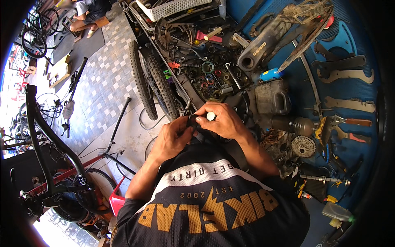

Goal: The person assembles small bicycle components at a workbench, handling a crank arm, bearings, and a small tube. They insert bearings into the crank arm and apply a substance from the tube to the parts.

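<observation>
Close in front of my chest, my two hands nearly meet. My left hand (175, 138) is closed, its thumb and fingers pinching a small dark part (192, 120) whose kind I cannot make out. Curled beside it, my right hand (224, 119) grips a tool with a pale, round handle end (210, 116) poking out between the fingers. That tool's working end is hidden by the fingers. Just beyond the hands lies the edge of a bench crowded with small rings and bike parts (210, 78).
Knobby bicycle tires (160, 88) stand against the bench's left side. A black bike frame (51, 140) is at left. On the right are a grimy plastic jug (273, 97), a cassette (303, 146) and flat wrenches (345, 75) on a blue wall. A person (88, 16) sits far left.
</observation>
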The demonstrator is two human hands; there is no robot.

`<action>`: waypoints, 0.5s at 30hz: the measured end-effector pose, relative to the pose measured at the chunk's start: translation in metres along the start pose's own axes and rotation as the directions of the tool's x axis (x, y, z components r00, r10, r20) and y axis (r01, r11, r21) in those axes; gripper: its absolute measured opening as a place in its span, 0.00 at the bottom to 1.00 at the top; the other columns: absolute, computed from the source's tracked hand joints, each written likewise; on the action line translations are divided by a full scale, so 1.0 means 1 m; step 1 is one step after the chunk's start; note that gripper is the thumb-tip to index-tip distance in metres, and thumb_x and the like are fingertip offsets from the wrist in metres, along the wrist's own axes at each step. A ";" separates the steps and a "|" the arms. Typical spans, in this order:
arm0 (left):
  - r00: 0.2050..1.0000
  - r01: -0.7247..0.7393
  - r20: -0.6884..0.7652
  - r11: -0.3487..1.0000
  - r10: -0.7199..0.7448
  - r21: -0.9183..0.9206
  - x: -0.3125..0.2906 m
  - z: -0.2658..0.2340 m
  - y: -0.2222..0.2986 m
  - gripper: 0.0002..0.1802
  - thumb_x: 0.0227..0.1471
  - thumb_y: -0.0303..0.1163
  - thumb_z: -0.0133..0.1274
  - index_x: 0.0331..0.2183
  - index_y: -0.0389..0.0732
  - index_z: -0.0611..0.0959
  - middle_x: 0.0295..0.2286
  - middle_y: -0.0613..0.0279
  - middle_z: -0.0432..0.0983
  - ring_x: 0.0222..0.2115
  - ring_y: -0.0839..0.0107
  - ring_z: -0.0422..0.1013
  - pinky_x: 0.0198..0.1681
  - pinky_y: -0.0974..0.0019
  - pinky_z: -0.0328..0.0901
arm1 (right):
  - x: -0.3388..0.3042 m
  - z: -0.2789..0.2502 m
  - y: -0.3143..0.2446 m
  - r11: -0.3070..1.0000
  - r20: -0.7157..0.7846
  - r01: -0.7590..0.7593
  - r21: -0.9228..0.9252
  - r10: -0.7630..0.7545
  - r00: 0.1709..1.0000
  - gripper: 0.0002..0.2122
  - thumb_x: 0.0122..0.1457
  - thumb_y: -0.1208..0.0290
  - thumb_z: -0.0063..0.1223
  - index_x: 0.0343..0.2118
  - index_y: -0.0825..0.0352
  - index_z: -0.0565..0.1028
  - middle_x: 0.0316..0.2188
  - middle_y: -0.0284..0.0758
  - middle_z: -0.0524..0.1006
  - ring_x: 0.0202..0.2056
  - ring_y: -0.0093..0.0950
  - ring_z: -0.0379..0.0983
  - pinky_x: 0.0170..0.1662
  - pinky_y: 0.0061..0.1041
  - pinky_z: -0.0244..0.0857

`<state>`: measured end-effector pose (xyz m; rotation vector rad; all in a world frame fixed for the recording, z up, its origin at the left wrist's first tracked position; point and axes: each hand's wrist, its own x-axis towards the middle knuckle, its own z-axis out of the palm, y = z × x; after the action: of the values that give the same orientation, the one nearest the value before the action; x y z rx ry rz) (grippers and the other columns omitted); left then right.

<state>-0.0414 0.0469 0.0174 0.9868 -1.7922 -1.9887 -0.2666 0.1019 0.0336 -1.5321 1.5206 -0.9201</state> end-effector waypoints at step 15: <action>0.997 -0.030 0.070 0.990 0.021 0.139 -0.002 -0.001 -0.009 0.19 0.64 0.29 0.56 0.53 0.30 0.79 0.31 0.52 0.87 0.30 0.69 0.84 0.34 0.63 0.74 | 0.001 -0.001 -0.003 0.987 0.046 0.069 -0.145 -0.063 0.997 0.13 0.57 0.64 0.72 0.30 0.68 0.80 0.28 0.39 0.81 0.32 0.36 0.80 0.36 0.34 0.70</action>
<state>-0.0374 0.0484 0.0097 0.9413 -1.9944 -1.9253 -0.2663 0.1013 0.0368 -1.7046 1.5444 -0.8238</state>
